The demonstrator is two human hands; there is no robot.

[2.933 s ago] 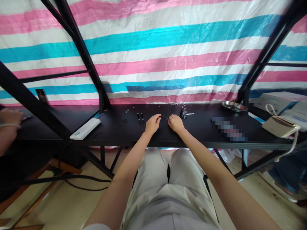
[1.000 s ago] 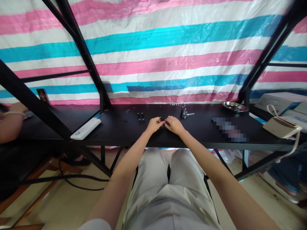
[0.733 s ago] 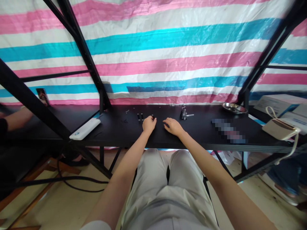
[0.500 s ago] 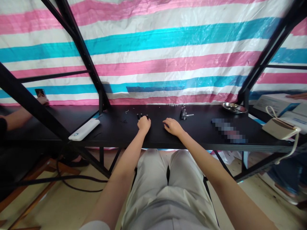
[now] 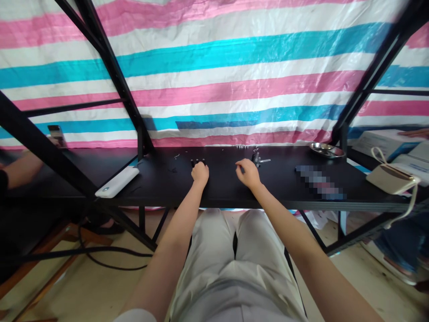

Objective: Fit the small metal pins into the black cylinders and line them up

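My left hand (image 5: 200, 173) is closed near the middle of the black table, wrapped round small black cylinders (image 5: 198, 161); their ends poke out past the knuckles. To the right, my right hand (image 5: 248, 173) hovers at or just above the tabletop, its fingers curled and the thumb near the index finger. Whether anything small sits in that pinch cannot be made out. Just beyond it lies a little pile of clear and grey tube-like pieces (image 5: 257, 159). Several tiny pale coil-like bits (image 5: 242, 147) are lined up at the table's back edge.
On the left lies a white oblong case (image 5: 117, 182). A shiny metal dish (image 5: 326, 150), a blurred-out flat item (image 5: 320, 182) and a cream pouch with a strap (image 5: 391, 180) are on the right. Black frame posts (image 5: 115, 76) flank the table. Another person's arm (image 5: 25, 169) holds a phone at far left.
My right hand has shifted right and slightly away from me, toward the small pile, and its fingers are more curled. The left hand has barely moved. The other person's arm at left moved slightly.
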